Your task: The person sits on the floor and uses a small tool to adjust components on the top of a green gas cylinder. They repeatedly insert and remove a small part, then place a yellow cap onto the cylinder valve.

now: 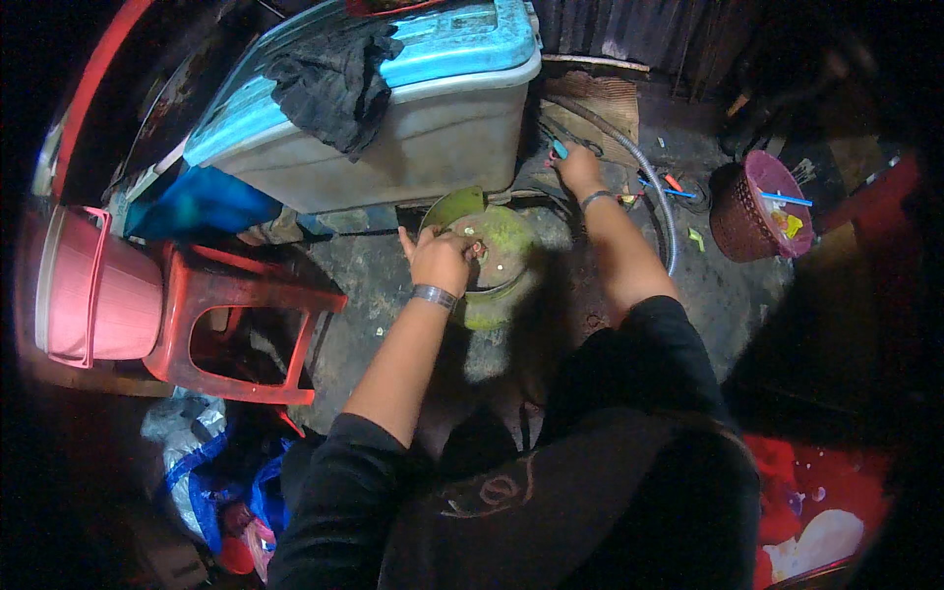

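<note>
A round, worn yellow-green gas cylinder [509, 236] with a raised metal collar stands on the dark floor before me. My left hand [440, 264] is over its top, inside the collar. Its thumb and forefinger are pinched near the middle, and one finger sticks out to the left; what they grip is too small to make out. Beyond the cylinder, to the right, my right hand [580, 171] is closed around a small turquoise tool handle [560, 148], whose working end I cannot see clearly. Dark, thin metal tools or wires lie just past that hand.
A grey storage box with a blue lid [457, 44] stands behind, a black cloth [339, 84] draped over it. On the left are a red stool [221, 369] and a pink bucket [108, 285]. A grey hose [654, 182] curves beside a pink waste basket [747, 221].
</note>
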Action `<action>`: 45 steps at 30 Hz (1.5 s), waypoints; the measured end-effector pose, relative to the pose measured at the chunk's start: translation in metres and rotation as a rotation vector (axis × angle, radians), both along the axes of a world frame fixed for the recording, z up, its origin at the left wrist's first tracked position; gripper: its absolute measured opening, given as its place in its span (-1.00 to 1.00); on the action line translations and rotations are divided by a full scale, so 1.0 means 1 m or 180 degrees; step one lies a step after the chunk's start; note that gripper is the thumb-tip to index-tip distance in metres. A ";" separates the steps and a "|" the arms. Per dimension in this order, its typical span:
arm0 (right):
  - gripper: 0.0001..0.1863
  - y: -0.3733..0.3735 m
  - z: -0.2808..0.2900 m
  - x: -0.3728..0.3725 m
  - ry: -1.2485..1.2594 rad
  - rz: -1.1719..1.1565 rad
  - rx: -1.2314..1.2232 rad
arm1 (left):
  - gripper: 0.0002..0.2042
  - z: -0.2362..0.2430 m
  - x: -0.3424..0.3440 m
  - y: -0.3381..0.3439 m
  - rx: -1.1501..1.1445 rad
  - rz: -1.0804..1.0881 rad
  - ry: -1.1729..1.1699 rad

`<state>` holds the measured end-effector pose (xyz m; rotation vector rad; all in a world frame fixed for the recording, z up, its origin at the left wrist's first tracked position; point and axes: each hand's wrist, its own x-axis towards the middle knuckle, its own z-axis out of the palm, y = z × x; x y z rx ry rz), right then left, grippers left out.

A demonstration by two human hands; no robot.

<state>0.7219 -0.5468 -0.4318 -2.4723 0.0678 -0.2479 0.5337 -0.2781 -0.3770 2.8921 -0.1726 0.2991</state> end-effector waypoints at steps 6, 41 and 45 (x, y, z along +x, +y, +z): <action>-0.70 -0.020 -0.016 0.005 -0.0367 -0.0541 0.0261 | -0.91 0.000 -0.002 -0.003 0.0197 -0.0011 -0.0069; -0.59 -0.041 0.040 0.012 0.1167 0.0890 0.2911 | -0.80 -0.001 0.008 -0.013 0.0299 0.0209 -0.0077; -0.62 -0.034 0.019 0.020 0.1247 0.0663 0.2889 | -0.80 0.003 0.010 -0.020 0.0489 0.0358 0.0296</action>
